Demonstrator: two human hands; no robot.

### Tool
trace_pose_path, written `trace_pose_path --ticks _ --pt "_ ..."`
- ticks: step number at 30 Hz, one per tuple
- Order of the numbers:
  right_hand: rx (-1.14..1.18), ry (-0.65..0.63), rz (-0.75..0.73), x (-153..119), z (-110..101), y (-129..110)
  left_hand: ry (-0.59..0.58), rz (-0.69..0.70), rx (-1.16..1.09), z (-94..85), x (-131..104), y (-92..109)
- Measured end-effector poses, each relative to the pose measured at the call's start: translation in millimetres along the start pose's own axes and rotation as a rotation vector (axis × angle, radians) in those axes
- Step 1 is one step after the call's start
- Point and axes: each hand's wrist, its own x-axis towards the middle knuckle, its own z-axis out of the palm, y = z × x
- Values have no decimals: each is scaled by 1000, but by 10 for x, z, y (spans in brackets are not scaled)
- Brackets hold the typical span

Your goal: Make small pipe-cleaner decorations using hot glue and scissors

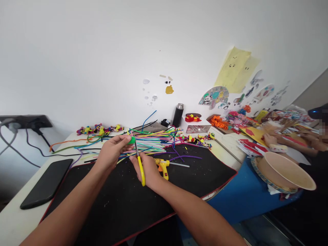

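Observation:
My left hand (115, 148) pinches a small green fuzzy piece (132, 140), which looks like coiled pipe cleaner. My right hand (147, 169) grips yellow-handled scissors (140, 165), blades pointing up and away from me beside the green piece. Whether the blades touch it I cannot tell. Just beyond both hands lies a wide heap of pipe cleaners (153, 141) in many colours. A yellow hot glue gun (164, 166), with a clear glue stick out of its back, rests on the black mat (115, 205) right of my right hand.
A black phone-like slab (47, 182) lies at left. Small colourful pipe-cleaner figures (99, 130) line the wall. A black bottle (178, 115) stands by a white box (196, 125). At right, another person's hands (271, 140) work among papers, near a large bowl (289, 171).

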Motion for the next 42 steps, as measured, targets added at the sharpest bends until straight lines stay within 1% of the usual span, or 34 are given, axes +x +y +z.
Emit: trace_pose_path --ticks 3,9,12,16,20,23,29,33,37,42 --pt "-40 22 -26 10 16 -10 8 17 10 -2 3 -12" --pt "35 -64 108 4 89 22 -23 24 54 31 -17 -1" --pt "147 -106 154 -14 111 43 -16 12 9 16 -6 6" --pt "371 -153 194 -25 88 80 -16 -95 -129 -31 33 -2" --pt "498 -135 204 -6 37 119 0 -161 -187 -45 48 -4" --pt "536 -111 194 19 -7 122 -35 -164 -177 -38 37 -1" --pt "596 -27 136 66 -94 75 -104 -194 -83 5 -14 -14" --pt "620 -2 99 82 -121 22 -204 -204 -12 45 -69 -2" --pt "654 27 100 84 -113 -6 -310 -193 150 74 -122 35" --pt "652 55 65 70 -109 -4 -374 -170 309 93 -149 62"
